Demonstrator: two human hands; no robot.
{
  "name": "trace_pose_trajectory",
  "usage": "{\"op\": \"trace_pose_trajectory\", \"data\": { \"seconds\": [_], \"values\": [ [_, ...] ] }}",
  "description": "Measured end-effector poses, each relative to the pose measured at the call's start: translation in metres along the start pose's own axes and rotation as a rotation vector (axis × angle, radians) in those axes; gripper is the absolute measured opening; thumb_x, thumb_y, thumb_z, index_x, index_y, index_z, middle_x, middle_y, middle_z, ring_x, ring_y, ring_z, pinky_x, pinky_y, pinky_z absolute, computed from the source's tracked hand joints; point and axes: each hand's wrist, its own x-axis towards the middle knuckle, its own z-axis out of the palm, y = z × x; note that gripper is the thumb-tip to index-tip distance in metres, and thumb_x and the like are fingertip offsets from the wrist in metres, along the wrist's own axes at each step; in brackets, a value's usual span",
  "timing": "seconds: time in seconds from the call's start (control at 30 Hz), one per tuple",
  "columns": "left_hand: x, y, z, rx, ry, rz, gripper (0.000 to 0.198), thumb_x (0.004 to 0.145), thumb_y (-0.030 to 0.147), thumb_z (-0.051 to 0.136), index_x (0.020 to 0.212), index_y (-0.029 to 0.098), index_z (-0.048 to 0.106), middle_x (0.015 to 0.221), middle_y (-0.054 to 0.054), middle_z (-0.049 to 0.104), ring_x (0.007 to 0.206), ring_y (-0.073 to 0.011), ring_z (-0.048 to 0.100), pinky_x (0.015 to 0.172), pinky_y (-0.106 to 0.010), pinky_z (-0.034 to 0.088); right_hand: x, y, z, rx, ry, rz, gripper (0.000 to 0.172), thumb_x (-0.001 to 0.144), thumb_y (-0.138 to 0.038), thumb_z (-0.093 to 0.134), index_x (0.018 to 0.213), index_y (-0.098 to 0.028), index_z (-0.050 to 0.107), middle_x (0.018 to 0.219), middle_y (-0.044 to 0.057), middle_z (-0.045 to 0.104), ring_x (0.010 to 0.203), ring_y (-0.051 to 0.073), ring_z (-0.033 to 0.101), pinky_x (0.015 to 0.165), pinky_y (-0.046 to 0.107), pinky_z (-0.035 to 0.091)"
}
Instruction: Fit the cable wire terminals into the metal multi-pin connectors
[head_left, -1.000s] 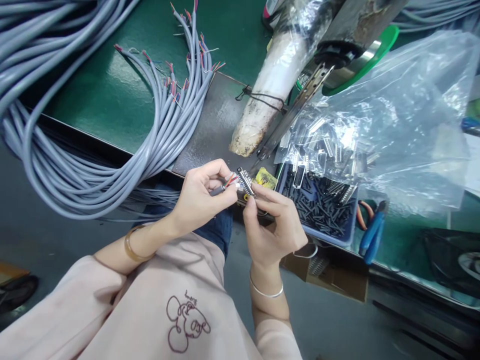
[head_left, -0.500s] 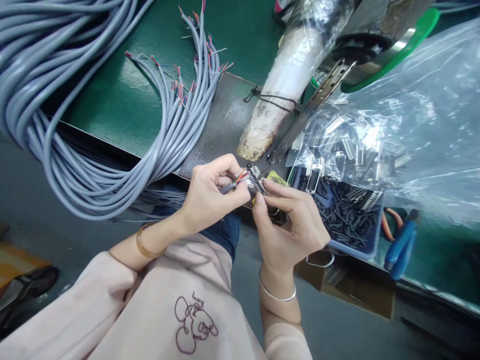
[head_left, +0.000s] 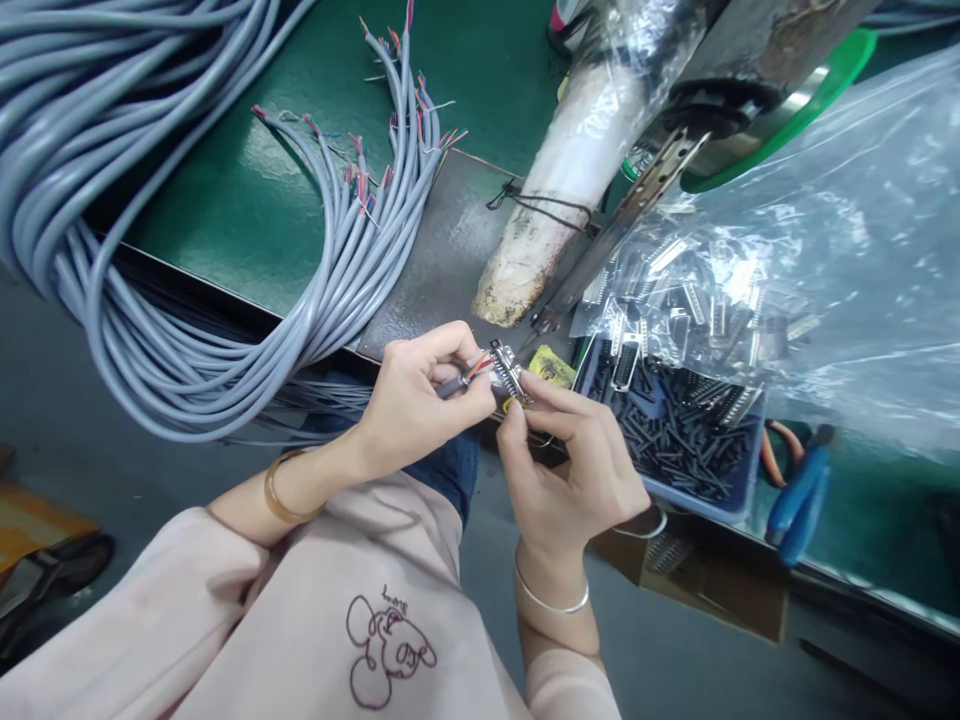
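Note:
My left hand (head_left: 424, 385) is closed around the end of a grey cable (head_left: 452, 386), whose orange, red and white wires fan out past the fingertips. Those wires reach a metal multi-pin connector (head_left: 507, 370). From the other side, my right hand (head_left: 570, 450) pinches the connector between thumb and fingers. Just above it, the thin tip of a soldering iron (head_left: 551, 310) points down toward the connector; whether they touch I cannot tell. A thick wrapped tube (head_left: 536, 210) ends close by. Fingers hide the exact wire joints.
Many grey cables (head_left: 292, 370) with stripped ends lie on the left. At right stands a blue bin (head_left: 739, 510) of black sleeves, beneath a clear bag (head_left: 712, 290) of connectors. Blue-handled pliers (head_left: 801, 500) lie beside it. A yellow sponge (head_left: 553, 366) sits behind my right hand.
Both hands have moved slightly down toward my body with the cable and connector, so the connector is a little farther from the iron and tube. The grips look the same.

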Motion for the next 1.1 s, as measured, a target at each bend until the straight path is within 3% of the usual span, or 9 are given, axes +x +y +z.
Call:
{"op": "trace_pose_trajectory", "data": {
  "seconds": [0.47, 1.1],
  "values": [
    [-0.004, 0.001, 0.000, -0.028, -0.012, 0.016, 0.017, 0.075, 0.018, 0.069, 0.068, 0.018, 0.054, 0.066, 0.001, 0.059, 0.056, -0.0078, 0.053, 0.049, -0.018, 0.039, 0.004, -0.002, -0.002, 0.055, -0.013, 0.068, 0.018, 0.086, -0.012, 0.074, 0.079, -0.022, 0.060, 0.093, 0.000, 0.078, 0.085, 0.014, 0.076, 0.076, 0.027, 0.061],
    [0.004, 0.000, 0.000, 0.178, -0.014, 0.306, 0.014, 0.078, 0.012, 0.060, 0.068, 0.018, 0.052, 0.063, 0.003, 0.057, 0.048, -0.0042, 0.045, 0.047, -0.017, 0.035, 0.012, 0.000, -0.001, 0.054, 0.005, 0.102, 0.014, 0.083, -0.014, 0.078, 0.083, -0.023, 0.067, 0.093, -0.002, 0.076, 0.087, 0.014, 0.074, 0.078, 0.029, 0.060]
  ]
}}
